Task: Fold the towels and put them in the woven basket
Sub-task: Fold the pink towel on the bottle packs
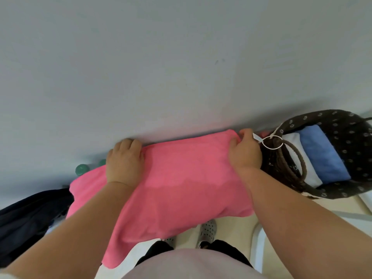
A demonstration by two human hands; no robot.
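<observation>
Just left of the woven basket (342, 117), the left hand (124, 160) and right hand (244, 152) hold the pink towel (181, 178) by its top edge, fingers (128, 143) curled on the cloth. A blue towel (320, 154) and a white towel (313, 174) already lie folded inside; this one looks unfolded yet.

Soft even light, faint shadows, wide-angle edge warp.
</observation>
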